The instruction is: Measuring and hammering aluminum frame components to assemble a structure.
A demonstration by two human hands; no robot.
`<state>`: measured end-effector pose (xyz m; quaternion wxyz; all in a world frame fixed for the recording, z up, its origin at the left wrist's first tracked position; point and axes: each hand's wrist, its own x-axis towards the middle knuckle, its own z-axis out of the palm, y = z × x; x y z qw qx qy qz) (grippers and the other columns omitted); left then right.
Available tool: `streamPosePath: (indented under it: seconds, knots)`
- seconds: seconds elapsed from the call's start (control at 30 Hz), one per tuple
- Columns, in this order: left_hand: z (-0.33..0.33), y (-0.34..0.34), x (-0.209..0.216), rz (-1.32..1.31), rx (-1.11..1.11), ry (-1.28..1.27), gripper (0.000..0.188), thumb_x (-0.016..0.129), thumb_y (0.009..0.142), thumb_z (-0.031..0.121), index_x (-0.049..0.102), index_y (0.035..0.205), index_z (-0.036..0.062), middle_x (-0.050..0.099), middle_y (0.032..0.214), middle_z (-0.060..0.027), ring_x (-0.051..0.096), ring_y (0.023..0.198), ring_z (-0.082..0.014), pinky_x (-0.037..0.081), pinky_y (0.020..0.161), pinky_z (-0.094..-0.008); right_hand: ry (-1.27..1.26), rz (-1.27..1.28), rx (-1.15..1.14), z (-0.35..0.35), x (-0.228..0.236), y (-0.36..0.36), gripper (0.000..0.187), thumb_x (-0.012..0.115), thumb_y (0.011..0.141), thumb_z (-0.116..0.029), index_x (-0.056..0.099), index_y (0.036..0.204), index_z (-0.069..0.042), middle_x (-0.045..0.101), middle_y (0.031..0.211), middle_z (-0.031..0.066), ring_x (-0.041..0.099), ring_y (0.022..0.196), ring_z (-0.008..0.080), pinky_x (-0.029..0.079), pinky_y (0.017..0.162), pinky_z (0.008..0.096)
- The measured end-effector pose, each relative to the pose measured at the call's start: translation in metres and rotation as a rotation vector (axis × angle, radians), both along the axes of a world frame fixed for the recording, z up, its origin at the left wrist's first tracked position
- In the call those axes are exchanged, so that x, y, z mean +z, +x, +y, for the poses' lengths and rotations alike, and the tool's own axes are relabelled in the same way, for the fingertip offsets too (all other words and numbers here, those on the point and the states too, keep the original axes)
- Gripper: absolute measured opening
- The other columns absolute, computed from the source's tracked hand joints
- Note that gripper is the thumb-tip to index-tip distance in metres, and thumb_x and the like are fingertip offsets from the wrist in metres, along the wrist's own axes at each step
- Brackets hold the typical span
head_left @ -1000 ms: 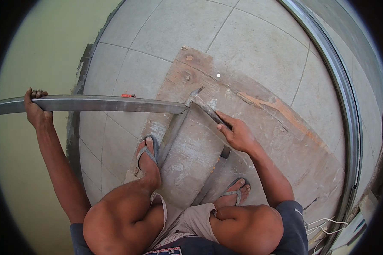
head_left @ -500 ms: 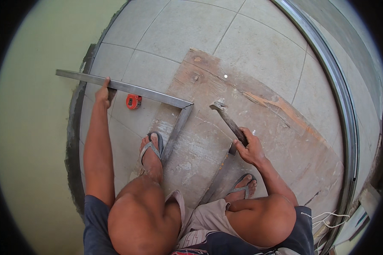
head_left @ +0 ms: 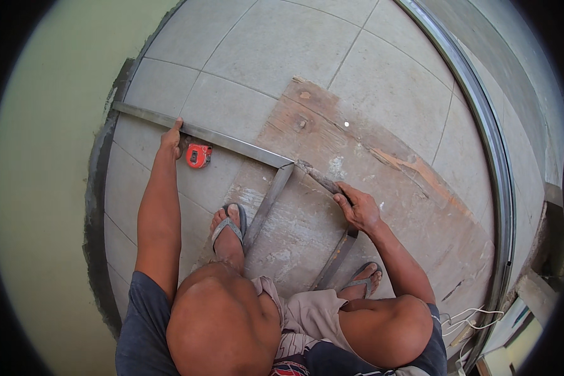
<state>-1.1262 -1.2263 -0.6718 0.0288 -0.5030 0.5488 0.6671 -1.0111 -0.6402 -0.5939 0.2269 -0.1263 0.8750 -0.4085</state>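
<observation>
- Metal tube frame (head_left: 232, 145), centre-left of my view: I judge it stiff, moderately heavy, best held mid-bar.
- Left hand (head_left: 172, 140): fingers hold its long bar.
- Right hand (head_left: 361, 210): fingers wrapped around the hammer (head_left: 319, 178).

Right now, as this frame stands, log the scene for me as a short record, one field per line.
Left hand: gripping the long metal bar, thumb on top
Right hand: gripping a hammer by its handle
Hammer head: at the bars' corner, blurred; contact cannot be told
Short metal bar: meets the long bar's right end at an angle
Tape measure: red, on the floor tiles, beside the left hand
Wooden board: flat, beneath the corner
</observation>
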Motion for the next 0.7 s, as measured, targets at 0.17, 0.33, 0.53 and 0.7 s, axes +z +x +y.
streamPosePath:
  seconds: [0.17,0.33,0.53,0.7]
  knots:
    - [-0.008,0.002,0.002,0.024,0.009,0.010,0.061,0.075,0.091,0.035,0.053,0.129,-0.0077,0.063,0.121,-0.0171,0.068,0.097,-0.0295,0.061,0.082,-0.0444,-0.239,0.029,-0.160,-0.008,0.036,-0.003,0.038,0.059,0.100,-0.033,0.061,0.129,-0.008,0.069,0.100,0.0231,0.068,0.091,0.0419,0.055,0.079,0.0404]
    - [-0.005,0.004,0.003,0.006,-0.011,-0.009,0.068,0.076,0.090,0.038,0.051,0.133,-0.0091,0.062,0.124,-0.0171,0.067,0.100,-0.0289,0.060,0.083,-0.0408,-0.100,0.041,-0.131,-0.020,0.031,-0.003,0.034,0.059,0.100,-0.032,0.061,0.126,-0.008,0.069,0.096,0.0247,0.067,0.086,0.0431,0.054,0.078,0.0402]
    - [-0.009,0.009,-0.004,0.034,0.003,-0.033,0.079,0.077,0.089,0.043,0.048,0.135,-0.0138,0.059,0.131,-0.0181,0.064,0.109,-0.0277,0.056,0.092,-0.0410,-0.178,-0.010,-0.231,-0.025,0.060,-0.006,0.040,0.054,0.102,-0.039,0.060,0.127,-0.008,0.068,0.094,0.0251,0.066,0.089,0.0456,0.053,0.077,0.0472]
    - [-0.020,0.010,0.006,0.022,-0.039,-0.103,0.079,0.076,0.089,0.044,0.047,0.135,-0.0142,0.059,0.131,-0.0198,0.064,0.108,-0.0271,0.056,0.092,-0.0401,0.205,-0.193,-0.049,-0.036,0.036,-0.004,0.044,0.051,0.103,-0.042,0.058,0.128,-0.007,0.067,0.091,0.0289,0.066,0.091,0.0478,0.052,0.077,0.0508]
